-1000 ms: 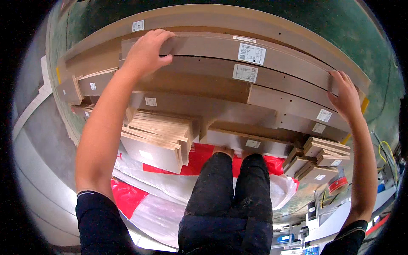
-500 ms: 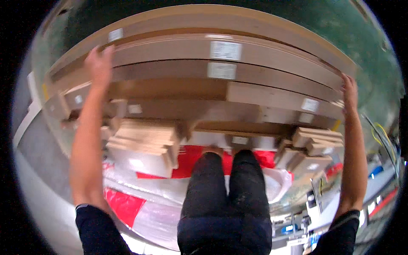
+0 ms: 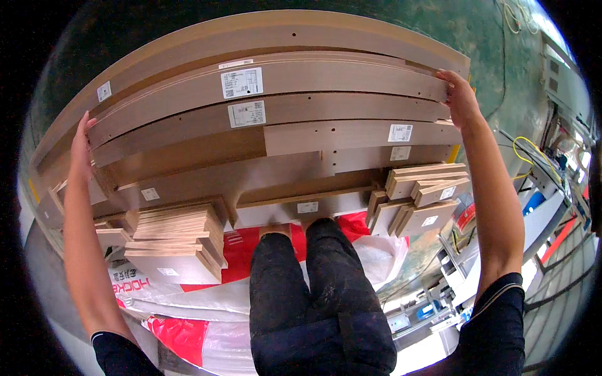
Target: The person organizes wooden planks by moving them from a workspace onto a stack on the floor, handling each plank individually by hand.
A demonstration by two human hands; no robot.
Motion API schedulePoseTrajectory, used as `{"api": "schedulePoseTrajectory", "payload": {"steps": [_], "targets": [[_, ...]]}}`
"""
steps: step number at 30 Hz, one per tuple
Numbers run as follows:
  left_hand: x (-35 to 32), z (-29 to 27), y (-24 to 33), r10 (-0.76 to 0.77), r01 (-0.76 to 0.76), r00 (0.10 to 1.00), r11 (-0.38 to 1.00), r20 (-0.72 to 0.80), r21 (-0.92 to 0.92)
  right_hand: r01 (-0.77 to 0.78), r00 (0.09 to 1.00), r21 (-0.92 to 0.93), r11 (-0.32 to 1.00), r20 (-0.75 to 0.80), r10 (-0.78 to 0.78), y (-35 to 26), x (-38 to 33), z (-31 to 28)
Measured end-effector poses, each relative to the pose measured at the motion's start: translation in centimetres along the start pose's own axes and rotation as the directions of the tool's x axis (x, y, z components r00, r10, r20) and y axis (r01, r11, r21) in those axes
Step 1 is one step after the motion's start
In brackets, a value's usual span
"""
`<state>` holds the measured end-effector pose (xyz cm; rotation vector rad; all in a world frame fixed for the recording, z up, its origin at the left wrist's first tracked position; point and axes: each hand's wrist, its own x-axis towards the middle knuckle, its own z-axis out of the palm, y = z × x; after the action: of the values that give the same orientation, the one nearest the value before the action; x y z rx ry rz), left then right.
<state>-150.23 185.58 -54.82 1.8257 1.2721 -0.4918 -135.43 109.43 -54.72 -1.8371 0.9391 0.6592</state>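
Right hand (image 3: 462, 100)'s curled round one end of the long board (image 3: 338, 78), left hand (image 3: 80, 149)'s up at the other end, can't tell if it's gripping tho.

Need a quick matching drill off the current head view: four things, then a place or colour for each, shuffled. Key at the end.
Things:
1. Left hand
2. Plastic sheeting
3. Right hand
4. Trousers

Places and colours:
A. Black
B. At the right end of a long board
C. Red and white
D. At the left end of that board

Right pairs: 1-D, 2-C, 3-B, 4-A
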Motion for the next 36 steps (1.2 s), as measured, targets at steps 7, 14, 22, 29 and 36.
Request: {"api": "schedulePoseTrajectory", "payload": {"steps": [7, 14, 22, 29, 36], "targets": [[0.1, 0.9, -0.3, 0.05, -0.052, 0.997, 0.998, -0.057, -0.022, 0.01, 1.0, -0.03, 1.0, -0.004, -0.01, -0.2, -0.5, 1.2], [0.5, 0.6, 0.2, 0.066, -0.064, 0.998, 0.994, -0.023, 0.089, -0.04, 0.999, -0.006, 0.999, 0.026, 0.04, 0.1, 0.3, 1.8], [2.4, -1.6, -1.4, 0.207, -0.165, 0.964, 0.958, -0.165, 0.237, 0.213, 0.962, -0.346, 0.914, -0.09, -0.259, -0.1, -1.3, 3.2], [-10.3, 11.2, -0.5, 0.931, -0.655, 0.364, 0.235, 0.028, 0.718, 0.515, 0.604, -0.787, 0.34, 0.052, -0.795, 4.2, -6.7, 3.7], [-30.4, 24.1, -5.6, 0.743, -0.846, 0.529, 0.501, 0.411, 0.184, 0.706, 0.645, -0.609, 0.362, 0.343, -0.683, 12.3, -23.5, 7.4]]}}
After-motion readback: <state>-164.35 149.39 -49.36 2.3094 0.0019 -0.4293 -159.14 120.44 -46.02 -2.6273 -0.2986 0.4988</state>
